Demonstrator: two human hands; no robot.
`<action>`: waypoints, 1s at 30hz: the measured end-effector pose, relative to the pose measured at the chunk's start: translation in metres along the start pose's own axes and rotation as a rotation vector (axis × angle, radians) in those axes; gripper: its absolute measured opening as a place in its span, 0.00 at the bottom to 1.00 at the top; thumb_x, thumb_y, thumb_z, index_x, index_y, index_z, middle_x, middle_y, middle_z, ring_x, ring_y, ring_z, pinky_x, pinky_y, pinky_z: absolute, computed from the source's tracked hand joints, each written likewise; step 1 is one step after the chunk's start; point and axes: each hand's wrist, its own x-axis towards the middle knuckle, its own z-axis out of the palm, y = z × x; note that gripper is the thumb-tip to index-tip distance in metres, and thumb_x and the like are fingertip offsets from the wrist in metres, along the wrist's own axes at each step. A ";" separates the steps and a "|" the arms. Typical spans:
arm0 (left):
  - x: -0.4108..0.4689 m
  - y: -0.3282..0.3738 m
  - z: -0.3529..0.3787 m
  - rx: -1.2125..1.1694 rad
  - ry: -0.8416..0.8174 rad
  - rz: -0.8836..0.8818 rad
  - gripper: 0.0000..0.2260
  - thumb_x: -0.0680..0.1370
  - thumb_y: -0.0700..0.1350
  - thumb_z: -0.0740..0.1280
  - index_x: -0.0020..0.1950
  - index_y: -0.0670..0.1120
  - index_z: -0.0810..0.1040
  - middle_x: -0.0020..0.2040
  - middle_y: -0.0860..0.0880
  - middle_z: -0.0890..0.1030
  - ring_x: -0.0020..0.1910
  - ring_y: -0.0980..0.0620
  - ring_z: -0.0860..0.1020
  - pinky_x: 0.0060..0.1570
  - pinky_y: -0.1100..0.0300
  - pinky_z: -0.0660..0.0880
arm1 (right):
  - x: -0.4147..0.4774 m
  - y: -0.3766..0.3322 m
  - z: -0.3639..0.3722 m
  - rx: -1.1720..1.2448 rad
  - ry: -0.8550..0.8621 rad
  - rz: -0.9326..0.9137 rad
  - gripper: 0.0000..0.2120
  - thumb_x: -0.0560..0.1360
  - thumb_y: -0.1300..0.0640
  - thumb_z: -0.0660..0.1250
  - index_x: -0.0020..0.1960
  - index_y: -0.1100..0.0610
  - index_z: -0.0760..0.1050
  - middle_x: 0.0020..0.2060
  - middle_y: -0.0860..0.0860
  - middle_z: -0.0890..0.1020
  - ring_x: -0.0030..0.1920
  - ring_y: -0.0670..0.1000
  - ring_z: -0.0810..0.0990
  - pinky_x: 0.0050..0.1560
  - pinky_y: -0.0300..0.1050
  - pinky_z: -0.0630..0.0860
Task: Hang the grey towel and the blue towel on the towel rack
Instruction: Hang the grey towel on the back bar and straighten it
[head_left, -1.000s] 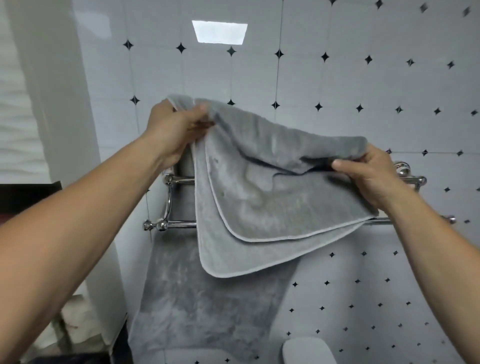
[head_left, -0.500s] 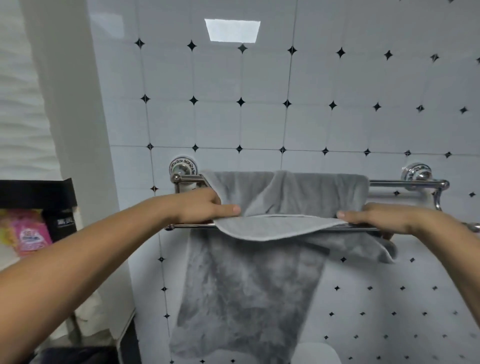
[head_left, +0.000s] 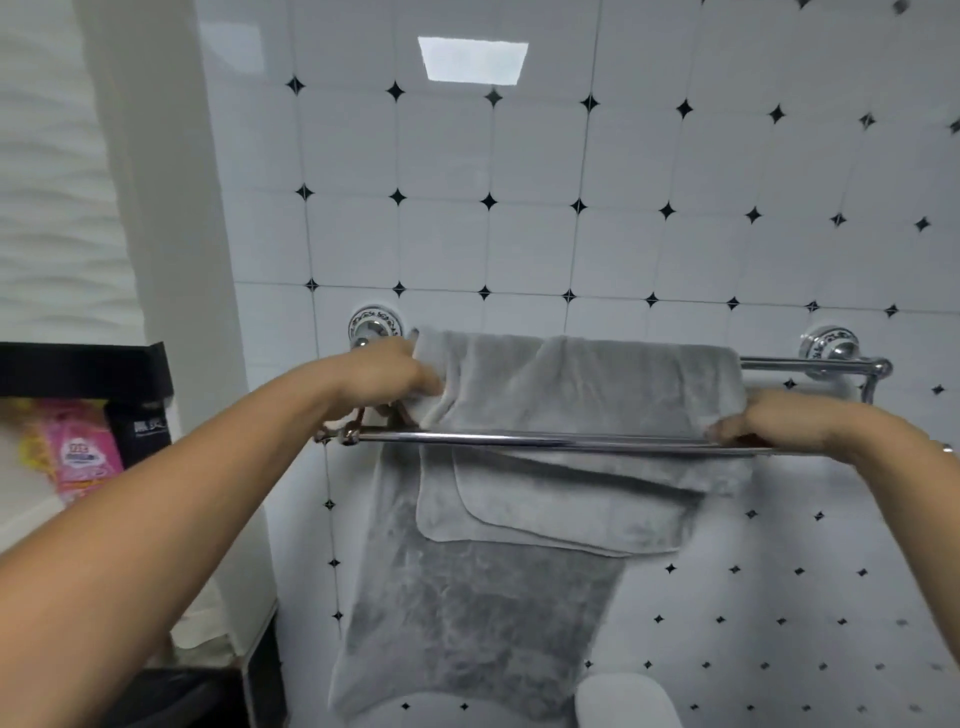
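Note:
The grey towel (head_left: 587, 384) is draped over the back bar of the chrome towel rack (head_left: 571, 441) and hangs down the tiled wall behind the front bar, with a shorter folded flap in front of the long part. My left hand (head_left: 389, 374) grips the towel's upper left edge close to the left wall mount. At the towel's right edge, just over the front bar, my right hand (head_left: 779, 421) holds the cloth with curled fingers. The blue towel is not in view.
A black shelf (head_left: 83, 364) juts out at the left with a pink packet (head_left: 78, 452) under it. A white pillar (head_left: 171, 260) stands beside the rack. A white rounded object (head_left: 623, 701) sits below the towel.
The towel came down from above the rack onto the back bar. Its folded flap has dropped from on top of the front bar to behind and below it. Both hands followed down.

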 end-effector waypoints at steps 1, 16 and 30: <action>-0.008 0.001 -0.004 -0.049 0.008 -0.008 0.10 0.69 0.46 0.68 0.44 0.41 0.80 0.37 0.45 0.83 0.35 0.48 0.79 0.36 0.56 0.72 | -0.004 0.004 -0.001 0.086 0.060 -0.031 0.05 0.72 0.54 0.72 0.46 0.53 0.84 0.43 0.44 0.86 0.46 0.46 0.83 0.53 0.47 0.75; -0.075 -0.116 0.168 -0.217 0.465 -0.154 0.41 0.58 0.67 0.76 0.65 0.51 0.68 0.59 0.52 0.75 0.56 0.53 0.77 0.57 0.49 0.76 | -0.002 0.069 0.163 0.844 0.309 0.070 0.27 0.61 0.46 0.80 0.57 0.51 0.78 0.48 0.49 0.86 0.43 0.48 0.86 0.40 0.44 0.79; -0.092 -0.160 0.216 -0.655 0.533 -0.168 0.23 0.62 0.51 0.81 0.47 0.59 0.71 0.46 0.47 0.84 0.42 0.48 0.84 0.41 0.54 0.82 | -0.060 0.133 0.235 0.947 -0.096 0.267 0.36 0.55 0.61 0.84 0.61 0.56 0.77 0.54 0.53 0.85 0.53 0.57 0.83 0.45 0.49 0.80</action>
